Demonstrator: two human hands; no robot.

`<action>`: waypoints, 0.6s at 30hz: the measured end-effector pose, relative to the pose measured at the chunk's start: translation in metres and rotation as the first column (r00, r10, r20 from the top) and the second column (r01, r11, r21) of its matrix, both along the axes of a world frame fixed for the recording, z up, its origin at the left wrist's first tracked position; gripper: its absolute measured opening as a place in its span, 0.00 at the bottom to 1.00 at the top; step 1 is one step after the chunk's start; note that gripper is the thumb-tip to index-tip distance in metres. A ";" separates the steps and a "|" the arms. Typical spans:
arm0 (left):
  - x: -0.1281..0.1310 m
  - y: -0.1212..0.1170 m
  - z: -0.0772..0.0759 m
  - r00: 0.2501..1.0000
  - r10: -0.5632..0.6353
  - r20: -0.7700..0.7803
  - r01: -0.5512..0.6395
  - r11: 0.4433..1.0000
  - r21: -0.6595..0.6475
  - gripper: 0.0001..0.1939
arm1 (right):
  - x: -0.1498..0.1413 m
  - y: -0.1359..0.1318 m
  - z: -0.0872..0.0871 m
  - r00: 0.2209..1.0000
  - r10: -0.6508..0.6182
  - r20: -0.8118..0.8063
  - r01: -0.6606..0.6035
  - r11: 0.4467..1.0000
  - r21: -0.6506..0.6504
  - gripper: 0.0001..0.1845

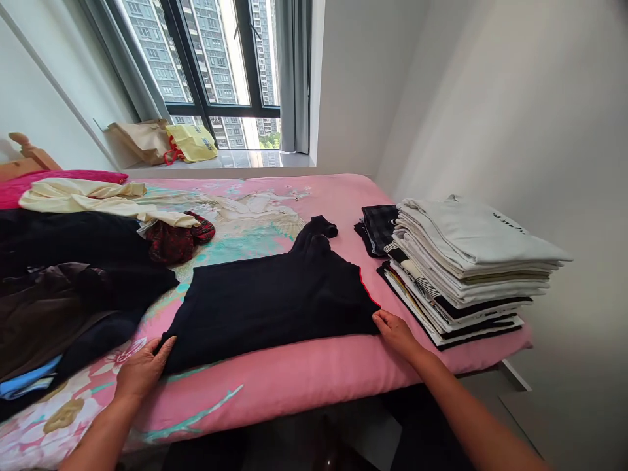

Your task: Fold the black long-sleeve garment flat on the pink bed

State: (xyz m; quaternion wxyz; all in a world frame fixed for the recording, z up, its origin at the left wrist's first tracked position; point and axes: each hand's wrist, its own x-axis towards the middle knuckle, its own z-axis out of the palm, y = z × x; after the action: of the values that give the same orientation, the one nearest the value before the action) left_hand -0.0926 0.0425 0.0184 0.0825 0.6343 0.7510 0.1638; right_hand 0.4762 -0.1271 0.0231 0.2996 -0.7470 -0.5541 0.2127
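Observation:
A black garment lies spread flat on the pink bedsheet, with one sleeve folded up toward the window. My left hand rests at its near left corner, fingers closed on the hem. My right hand holds the near right corner, where a thin red trim shows, with fingers curled on the cloth.
A tall stack of folded clothes stands at the bed's right end by the wall. A heap of unfolded dark and cream clothes covers the left side. Two bags sit on the window sill beyond the bed.

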 end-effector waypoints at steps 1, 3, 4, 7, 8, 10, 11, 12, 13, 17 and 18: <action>0.003 -0.001 0.004 1.000 -0.009 0.008 0.009 1.000 -0.008 0.27 | -0.003 -0.002 0.001 1.000 0.002 0.007 -0.002 1.000 0.022 0.20; 0.008 -0.006 0.013 0.998 -0.052 0.041 0.053 0.998 -0.018 0.27 | -0.007 -0.006 -0.002 1.000 0.004 0.009 -0.004 0.999 0.044 0.20; 0.011 -0.010 0.018 0.993 -0.089 0.083 0.089 0.996 0.007 0.27 | -0.009 -0.009 -0.005 1.000 0.015 0.013 -0.016 0.999 0.043 0.19; 0.015 -0.022 0.023 0.989 -0.116 0.094 0.113 0.993 0.033 0.24 | -0.009 -0.016 -0.024 0.995 0.000 0.102 -0.007 0.998 0.067 0.19; 0.014 -0.025 0.021 0.989 -0.115 0.092 0.111 0.993 0.045 0.24 | -0.009 -0.017 -0.032 0.989 -0.020 0.144 0.006 0.995 0.096 0.19; 0.012 -0.030 0.018 0.991 -0.104 0.082 0.098 0.992 0.073 0.22 | -0.009 -0.019 -0.043 0.973 -0.054 0.225 0.018 0.987 0.161 0.20; 0.012 -0.032 0.016 0.993 -0.093 0.073 0.087 0.992 0.089 0.21 | -0.010 -0.020 -0.048 0.964 -0.069 0.258 0.020 0.982 0.187 0.20; 0.012 -0.033 0.016 0.995 -0.083 0.064 0.076 0.992 0.104 0.19 | -0.010 -0.020 -0.050 0.956 -0.078 0.283 0.019 0.979 0.203 0.20; 0.014 -0.033 0.016 0.996 -0.072 0.053 0.065 0.990 0.123 0.18 | -0.011 -0.021 -0.052 0.950 -0.082 0.300 0.018 0.978 0.210 0.20; 0.039 -0.033 0.026 0.996 -0.094 0.006 0.090 0.967 0.239 0.20 | -0.011 -0.022 -0.055 0.936 -0.104 0.337 0.030 0.975 0.218 0.21; 0.049 -0.036 0.028 0.990 -0.143 -0.012 0.141 0.955 0.263 0.21 | -0.011 -0.022 -0.056 0.933 -0.108 0.343 0.029 0.974 0.226 0.21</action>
State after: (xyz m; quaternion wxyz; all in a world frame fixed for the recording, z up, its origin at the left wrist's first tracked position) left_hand -0.0433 0.0067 0.0463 0.0119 0.6912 0.6749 0.2580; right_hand 0.4652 -0.1492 -0.0329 0.2821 -0.7548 -0.5922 0.0028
